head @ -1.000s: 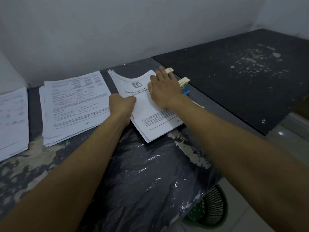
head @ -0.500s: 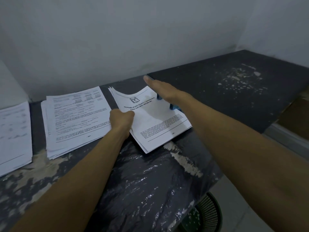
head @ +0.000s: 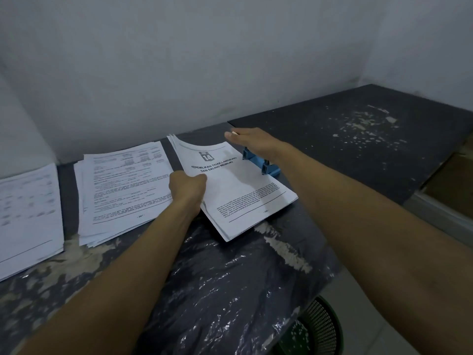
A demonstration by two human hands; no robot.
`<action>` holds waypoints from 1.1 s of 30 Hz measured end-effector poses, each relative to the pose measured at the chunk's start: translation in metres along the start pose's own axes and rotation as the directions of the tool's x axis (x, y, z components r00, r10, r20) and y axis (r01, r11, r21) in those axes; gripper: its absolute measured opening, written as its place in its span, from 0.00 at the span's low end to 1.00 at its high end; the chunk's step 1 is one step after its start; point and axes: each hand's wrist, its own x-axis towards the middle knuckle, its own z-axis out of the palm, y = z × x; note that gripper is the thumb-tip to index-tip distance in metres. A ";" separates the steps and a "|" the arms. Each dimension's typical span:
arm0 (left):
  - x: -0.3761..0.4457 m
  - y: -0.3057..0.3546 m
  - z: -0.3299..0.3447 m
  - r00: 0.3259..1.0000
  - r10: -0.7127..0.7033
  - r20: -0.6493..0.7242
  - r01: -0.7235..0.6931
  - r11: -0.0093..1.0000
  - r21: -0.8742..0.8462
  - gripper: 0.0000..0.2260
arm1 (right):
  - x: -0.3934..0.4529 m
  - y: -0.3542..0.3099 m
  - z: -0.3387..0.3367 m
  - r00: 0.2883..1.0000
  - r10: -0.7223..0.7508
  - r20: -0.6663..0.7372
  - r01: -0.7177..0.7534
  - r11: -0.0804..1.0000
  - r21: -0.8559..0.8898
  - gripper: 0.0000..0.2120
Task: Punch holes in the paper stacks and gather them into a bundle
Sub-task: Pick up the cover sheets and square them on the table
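A white paper stack (head: 245, 198) headed with a blue "14" lies angled on the dark table, its right edge pushed into a blue hole punch (head: 258, 162). My left hand (head: 188, 187) grips the stack's left edge with curled fingers. Over the punch my right hand (head: 252, 142) lies flat with straight fingers, palm down and pressing on its top. Most of the punch is hidden under that hand. A second printed stack (head: 120, 188) sits to the left, and a third stack (head: 25, 213) lies at the far left edge.
The table (head: 217, 290) is covered in crinkled dark plastic with worn pale patches. A black speckled surface (head: 358, 139) extends to the right along the white wall. A green mesh basket (head: 317, 331) stands on the floor below the table's front edge.
My right hand has gone from resting on the paper and punch to lying flat on top of the punch. The left hand keeps its grip on the stack. The camera tilted down.
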 end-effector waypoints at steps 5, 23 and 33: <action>-0.008 0.013 -0.011 1.000 0.009 0.018 -0.008 1.000 -0.030 0.06 | -0.008 -0.006 0.001 0.993 -0.034 -0.116 0.034 0.999 0.002 0.31; -0.062 0.073 -0.129 0.967 0.247 0.058 -0.240 0.965 -0.105 0.08 | -0.080 -0.067 0.041 0.886 -0.192 -0.422 0.276 0.950 0.147 0.19; -0.115 0.077 -0.234 0.895 0.446 -0.014 -0.446 0.895 0.002 0.15 | -0.149 -0.119 0.097 0.969 -0.152 -0.196 0.244 0.724 0.645 0.08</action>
